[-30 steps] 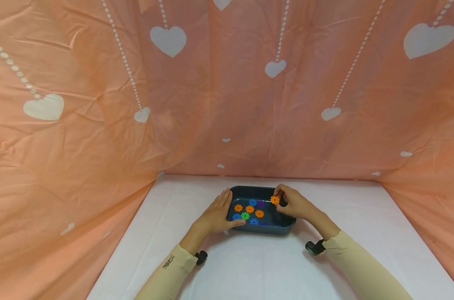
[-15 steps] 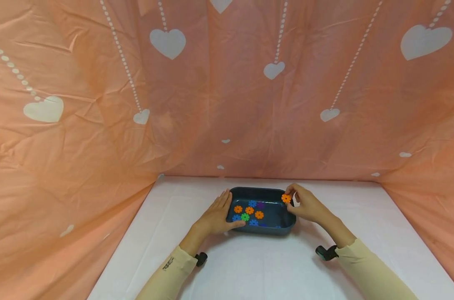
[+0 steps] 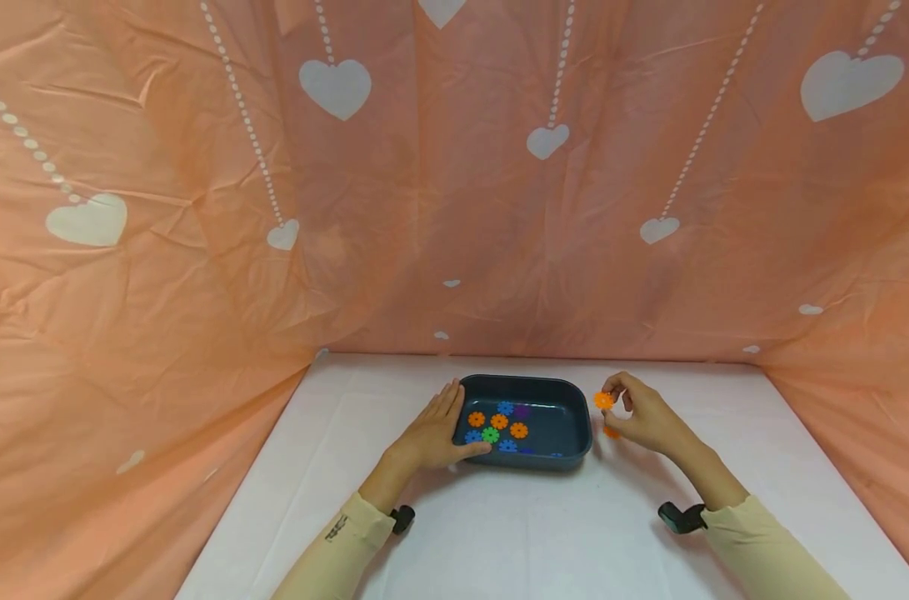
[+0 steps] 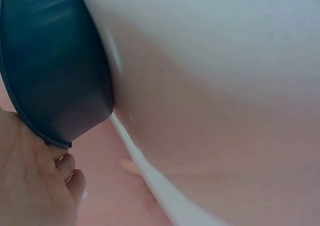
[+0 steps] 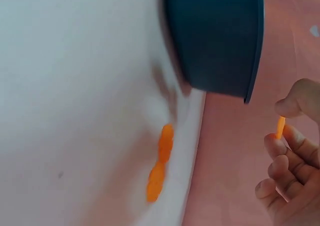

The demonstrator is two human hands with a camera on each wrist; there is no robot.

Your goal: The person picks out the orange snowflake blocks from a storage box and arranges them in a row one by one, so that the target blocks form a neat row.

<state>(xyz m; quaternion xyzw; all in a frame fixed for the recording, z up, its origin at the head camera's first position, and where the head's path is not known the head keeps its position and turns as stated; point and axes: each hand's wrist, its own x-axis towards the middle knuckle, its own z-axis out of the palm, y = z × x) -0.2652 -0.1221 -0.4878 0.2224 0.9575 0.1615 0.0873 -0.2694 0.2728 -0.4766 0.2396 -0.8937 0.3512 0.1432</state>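
My left hand (image 3: 433, 435) rests with straight fingers along the left end of a dark blue tray (image 3: 555, 423), its thumb over the front rim. In the left wrist view the fingers lie against the tray's rim. Beyond the tray's right end, my right hand (image 3: 644, 419) pinches an orange flower-shaped plastic disc (image 3: 604, 401) between thumb and fingertips, above the white table. Below that hand, orange discs (image 5: 161, 161) lie on the table, mostly hidden by the hand in the head view. Inside the tray are several similar discs: orange (image 3: 499, 422), blue (image 3: 505, 407), green (image 3: 490, 435) and purple (image 3: 523, 412).
The white table (image 3: 529, 533) ends at the back against a peach curtain (image 3: 454, 208) printed with white hearts. More curtain hangs at both sides. A black wrist camera (image 3: 681, 518) sits at the right cuff, another wrist camera (image 3: 403, 519) at the left.
My right hand has carried the orange disc from over the tray rightward past its right rim. Orange on the table now shows beneath the hand. My left hand has stayed on the tray.
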